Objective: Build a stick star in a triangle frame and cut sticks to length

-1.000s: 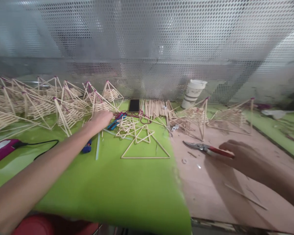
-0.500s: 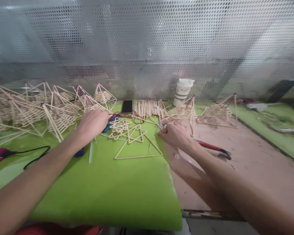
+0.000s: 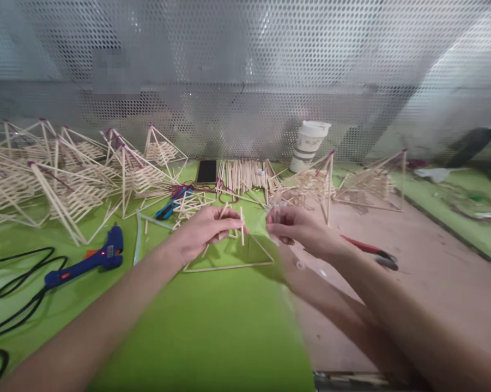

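My left hand (image 3: 210,228) pinches a short wooden stick (image 3: 242,231), held upright between thumb and fingertips. Below it a wooden stick triangle (image 3: 229,268) lies on the green mat, partly hidden by this hand. To the right, my right hand (image 3: 292,220) is closed, with a small translucent piece (image 3: 277,209) at its fingertips, too blurred to name. Behind the left hand lie smaller stick frames (image 3: 192,202). Beyond both hands is a row of loose wooden sticks (image 3: 247,177).
A blue glue gun (image 3: 88,261) with a black cord lies at left. Stick pyramids (image 3: 71,163) crowd the back left; more (image 3: 370,188) stand at right. Around are a blue cutter (image 3: 172,204), a phone (image 3: 206,171), a paper cup (image 3: 309,147) and red-handled pliers (image 3: 370,250).
My left hand has come right and nearer from beside the pyramids, now with a short stick in it. The glue gun shows fully. My right hand stays near the same spot.
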Demonstrator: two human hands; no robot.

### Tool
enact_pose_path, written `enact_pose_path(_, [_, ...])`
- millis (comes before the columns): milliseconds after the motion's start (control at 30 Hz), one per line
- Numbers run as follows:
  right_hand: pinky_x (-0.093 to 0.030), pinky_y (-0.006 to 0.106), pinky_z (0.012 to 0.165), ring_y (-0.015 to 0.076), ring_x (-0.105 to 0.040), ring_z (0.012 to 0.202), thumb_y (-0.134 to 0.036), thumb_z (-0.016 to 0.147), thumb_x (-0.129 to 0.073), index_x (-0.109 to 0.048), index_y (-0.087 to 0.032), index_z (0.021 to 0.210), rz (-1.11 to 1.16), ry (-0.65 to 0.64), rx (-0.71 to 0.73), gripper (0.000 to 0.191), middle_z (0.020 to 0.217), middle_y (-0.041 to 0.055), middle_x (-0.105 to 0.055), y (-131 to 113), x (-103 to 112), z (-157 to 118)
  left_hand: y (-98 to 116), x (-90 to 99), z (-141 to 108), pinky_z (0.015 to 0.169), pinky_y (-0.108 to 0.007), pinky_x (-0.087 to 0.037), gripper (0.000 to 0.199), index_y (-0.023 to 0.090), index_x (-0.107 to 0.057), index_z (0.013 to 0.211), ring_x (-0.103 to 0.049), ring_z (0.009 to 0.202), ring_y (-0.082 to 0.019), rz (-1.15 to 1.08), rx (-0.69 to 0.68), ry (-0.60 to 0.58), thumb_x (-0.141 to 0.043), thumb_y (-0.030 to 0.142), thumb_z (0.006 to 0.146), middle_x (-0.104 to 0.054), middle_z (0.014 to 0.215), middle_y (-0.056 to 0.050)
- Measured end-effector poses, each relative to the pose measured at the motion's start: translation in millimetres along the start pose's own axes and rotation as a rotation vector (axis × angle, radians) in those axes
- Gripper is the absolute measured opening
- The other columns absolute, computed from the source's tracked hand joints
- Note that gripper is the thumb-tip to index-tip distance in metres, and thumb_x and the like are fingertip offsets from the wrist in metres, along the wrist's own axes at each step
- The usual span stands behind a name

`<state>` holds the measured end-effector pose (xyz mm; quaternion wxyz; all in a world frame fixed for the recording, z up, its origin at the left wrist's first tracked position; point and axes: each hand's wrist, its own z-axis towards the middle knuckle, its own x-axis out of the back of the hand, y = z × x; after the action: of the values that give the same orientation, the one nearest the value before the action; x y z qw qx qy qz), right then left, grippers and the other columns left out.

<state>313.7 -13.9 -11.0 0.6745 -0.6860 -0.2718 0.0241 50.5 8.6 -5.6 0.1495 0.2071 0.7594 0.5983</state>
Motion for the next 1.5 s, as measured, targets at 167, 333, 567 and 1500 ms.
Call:
enact_pose_path(167, [-0.046,0.022,0.057,0.0107,-0.062,0.063,-0.049,0.103,-0.068,-0.065,-0.018,0.095,0.186,-0.226,-0.012,0.032,0.078,0.0018,-0.073,-10,-18,-13,-5,-3.4,-14,0.046,-0.019,-0.027,0.015,0.018,-0.076,0.089,-0.04,0.052,-0.005,0.043,0.097,-0.04,-0.081,0.032,0.085,-0.063,0.073,0.001])
enact_pose_path(333, [-0.041,0.02,0.045,0.0091,-0.055,0.048,-0.054,0.102,-0.069,-0.063,-0.018,0.095,0.188,-0.28,-0.066,0.037,0.064,-0.0025,-0.068,-9,-26,-13,-11,-5.0,-16,0.047,-0.02,-0.032,0.019,0.021,-0.079,0.093,-0.04,0.053,-0.006,0.03,0.117,-0.019,-0.086,0.032,0.08,-0.064,0.073,0.001])
enact_pose_path(567, [-0.04,0.018,0.044,0.0089,-0.053,0.047,-0.053,0.098,-0.075,-0.063,-0.018,0.095,0.219,-0.292,-0.064,0.037,0.061,-0.0035,-0.066,-11,-32,-13,-19,-7.7,-17,0.046,-0.019,-0.036,0.023,0.022,-0.08,0.095,-0.04,0.05,-0.006,0.019,0.07,0.029,-0.087,0.039,0.082,-0.057,0.066,0.004])
enact_pose_path(1500, [-0.038,0.018,0.044,0.0074,-0.05,0.047,-0.039,0.099,-0.076,-0.064,-0.017,0.096,0.177,-0.234,-0.063,0.025,0.06,-0.0051,-0.064,-15,-36,-17,-12,-11.7,-23,0.043,-0.014,-0.03,0.014,0.021,-0.079,0.098,-0.038,0.049,-0.003,-0.025,0.09,-0.015,-0.085,0.027,0.087,-0.056,0.067,0.008])
